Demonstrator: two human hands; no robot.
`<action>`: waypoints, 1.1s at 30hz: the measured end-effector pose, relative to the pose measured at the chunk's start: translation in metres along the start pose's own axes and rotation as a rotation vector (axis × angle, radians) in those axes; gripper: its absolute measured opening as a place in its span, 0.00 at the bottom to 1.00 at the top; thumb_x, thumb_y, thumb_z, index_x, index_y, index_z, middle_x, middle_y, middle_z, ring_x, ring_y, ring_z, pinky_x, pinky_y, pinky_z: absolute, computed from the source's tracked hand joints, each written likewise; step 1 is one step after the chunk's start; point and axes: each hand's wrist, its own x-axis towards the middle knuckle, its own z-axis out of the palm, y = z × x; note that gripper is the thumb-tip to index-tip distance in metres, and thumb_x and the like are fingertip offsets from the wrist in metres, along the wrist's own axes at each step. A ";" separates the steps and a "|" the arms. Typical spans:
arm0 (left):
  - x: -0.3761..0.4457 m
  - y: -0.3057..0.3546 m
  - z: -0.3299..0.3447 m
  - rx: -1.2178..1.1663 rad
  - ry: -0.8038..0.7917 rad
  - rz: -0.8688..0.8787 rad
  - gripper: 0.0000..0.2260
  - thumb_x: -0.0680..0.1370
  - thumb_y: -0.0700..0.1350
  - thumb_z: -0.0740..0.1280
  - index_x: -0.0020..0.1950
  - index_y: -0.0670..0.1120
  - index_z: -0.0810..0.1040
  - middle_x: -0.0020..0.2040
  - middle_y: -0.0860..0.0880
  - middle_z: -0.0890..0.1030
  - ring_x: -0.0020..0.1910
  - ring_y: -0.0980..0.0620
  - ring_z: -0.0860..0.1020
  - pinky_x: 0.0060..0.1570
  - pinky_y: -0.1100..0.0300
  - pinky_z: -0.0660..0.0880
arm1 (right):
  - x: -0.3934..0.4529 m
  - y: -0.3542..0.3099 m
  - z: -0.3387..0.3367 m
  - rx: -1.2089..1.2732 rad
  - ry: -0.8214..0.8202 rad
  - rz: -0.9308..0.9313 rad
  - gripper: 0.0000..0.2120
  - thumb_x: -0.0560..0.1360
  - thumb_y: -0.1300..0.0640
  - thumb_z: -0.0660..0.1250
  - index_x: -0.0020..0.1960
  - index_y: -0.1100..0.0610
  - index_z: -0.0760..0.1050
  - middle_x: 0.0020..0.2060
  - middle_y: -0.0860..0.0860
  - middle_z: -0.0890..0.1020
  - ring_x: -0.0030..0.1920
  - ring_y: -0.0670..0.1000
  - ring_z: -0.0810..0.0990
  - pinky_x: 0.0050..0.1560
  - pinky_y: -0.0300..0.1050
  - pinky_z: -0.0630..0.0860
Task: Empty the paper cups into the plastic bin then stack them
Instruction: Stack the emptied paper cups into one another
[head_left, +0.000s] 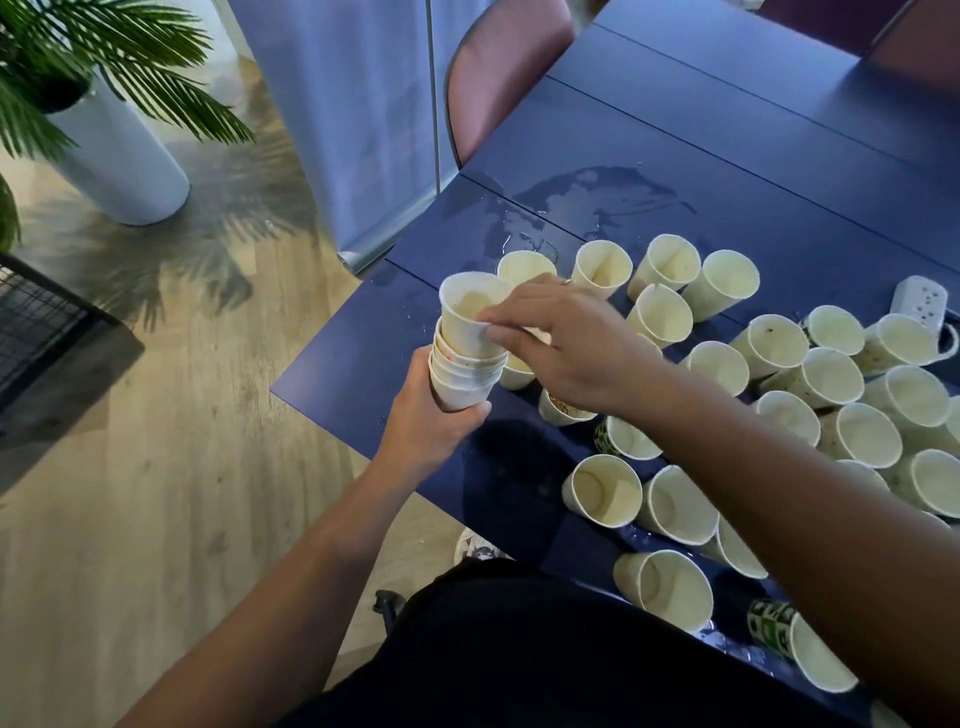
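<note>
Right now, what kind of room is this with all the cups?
Probably an office meeting room or break area. A long blue table has padded chairs pulled up to it, a potted palm stands on the wood floor, and a power strip lies among the paper cups.

Wood floor (156, 519), blue table (675, 130), potted palm (104, 67), maroon chair (498, 67).

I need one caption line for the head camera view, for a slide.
Left hand holds a stack of white paper cups; right hand pinches the top cup above a wet dark blue table.
</note>
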 end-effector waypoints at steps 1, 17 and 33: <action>0.000 0.001 0.001 -0.003 0.004 0.005 0.25 0.69 0.44 0.79 0.59 0.54 0.69 0.49 0.59 0.78 0.46 0.62 0.77 0.45 0.63 0.74 | 0.000 -0.001 0.008 -0.017 -0.039 -0.006 0.12 0.79 0.55 0.64 0.57 0.56 0.84 0.45 0.51 0.85 0.48 0.58 0.79 0.53 0.55 0.74; -0.011 -0.014 -0.008 -0.014 0.009 -0.055 0.30 0.69 0.46 0.79 0.66 0.53 0.68 0.57 0.57 0.77 0.56 0.53 0.77 0.54 0.51 0.78 | -0.004 0.044 0.041 -0.509 -0.452 0.416 0.14 0.76 0.51 0.64 0.61 0.44 0.75 0.56 0.48 0.80 0.62 0.55 0.73 0.63 0.62 0.54; -0.011 -0.004 -0.006 0.036 -0.021 -0.075 0.27 0.71 0.43 0.78 0.62 0.55 0.68 0.54 0.60 0.77 0.52 0.61 0.77 0.45 0.66 0.73 | 0.016 0.013 -0.002 -0.163 0.463 0.155 0.06 0.77 0.57 0.67 0.51 0.56 0.82 0.45 0.48 0.83 0.48 0.51 0.77 0.51 0.44 0.64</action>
